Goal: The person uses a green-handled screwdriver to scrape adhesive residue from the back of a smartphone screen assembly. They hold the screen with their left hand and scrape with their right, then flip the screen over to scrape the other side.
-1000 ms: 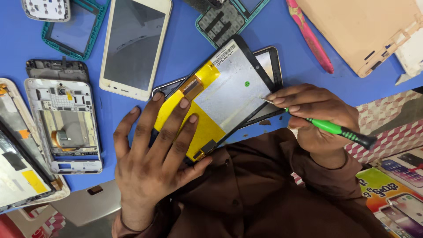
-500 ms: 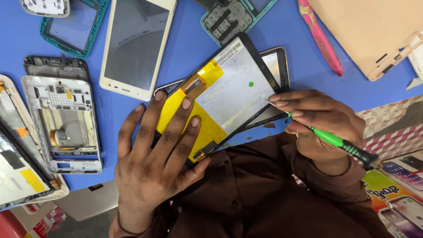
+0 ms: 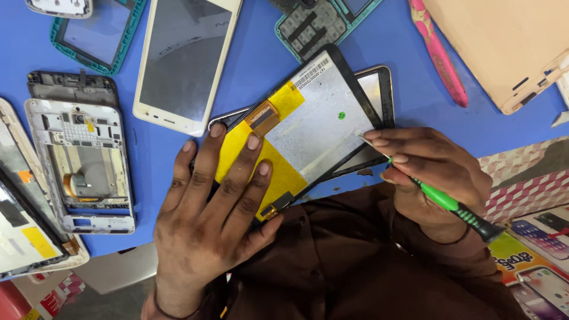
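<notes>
Our left hand (image 3: 207, 219) lies flat with its fingers (image 3: 252, 154) spread open, pressing on the yellow part of the screen panel (image 3: 308, 127). Our right hand (image 3: 432, 172) has its fingers closed around a green screwdriver (image 3: 450, 204) — its thin tip touches the panel's right edge. The panel lies tilted on a black tablet frame (image 3: 379, 89), on the blue worktop (image 3: 249, 65). Just to the left sits a white phone (image 3: 184, 59) — farther left, an open phone frame (image 3: 83, 160).
</notes>
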